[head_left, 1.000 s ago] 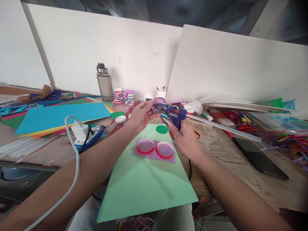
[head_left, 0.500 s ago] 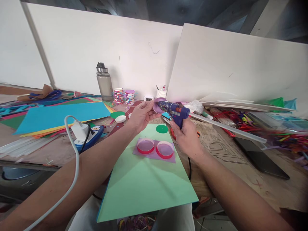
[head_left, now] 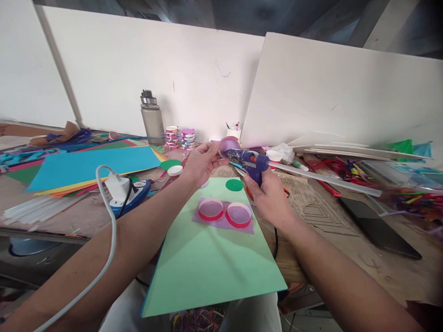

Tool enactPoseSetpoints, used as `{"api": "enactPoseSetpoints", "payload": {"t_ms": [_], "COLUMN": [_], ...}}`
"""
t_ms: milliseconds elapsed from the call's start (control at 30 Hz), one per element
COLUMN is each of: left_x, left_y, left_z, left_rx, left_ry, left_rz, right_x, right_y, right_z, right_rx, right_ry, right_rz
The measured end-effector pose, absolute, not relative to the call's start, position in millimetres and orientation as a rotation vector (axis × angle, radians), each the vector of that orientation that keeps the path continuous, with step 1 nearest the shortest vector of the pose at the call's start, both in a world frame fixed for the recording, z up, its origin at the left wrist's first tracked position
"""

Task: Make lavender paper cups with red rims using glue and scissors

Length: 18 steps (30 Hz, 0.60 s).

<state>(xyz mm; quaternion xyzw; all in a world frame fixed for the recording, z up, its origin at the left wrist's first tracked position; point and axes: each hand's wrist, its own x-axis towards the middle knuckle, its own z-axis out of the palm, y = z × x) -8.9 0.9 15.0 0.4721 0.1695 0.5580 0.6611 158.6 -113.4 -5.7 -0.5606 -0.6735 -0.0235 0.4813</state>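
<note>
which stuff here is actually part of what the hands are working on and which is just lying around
In use:
left hand holding a purple disc
right hand gripping the glue gun, nozzle at the disc
two red-rimmed rings on the green sheet

Lying about:
water bottle
blue paper
white charger
black phone

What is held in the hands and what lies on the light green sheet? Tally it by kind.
Glue gun, in the right hand: 1
Purple disc, in the left hand: 1
Red-rimmed rings on the purple paper: 2
Purple paper: 1
Dark green circle: 1
Total: 6
</note>
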Motion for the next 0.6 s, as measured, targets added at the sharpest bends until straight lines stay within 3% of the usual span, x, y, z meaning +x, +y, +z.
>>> {"api": "enactPoseSetpoints", "payload": {"t_ms": [600], "left_x": [-3.5], "left_y": [-3.9], "left_z": [13.7], "left_rx": [1.157], "left_ry": [0.336], "left_rz": [1.373], "right_x": [156.6], "right_y": [-115.2], "right_z": [-3.7], "right_rx": [-1.382], "right_ry": [-1.6], "right_rz": [0.007]}}
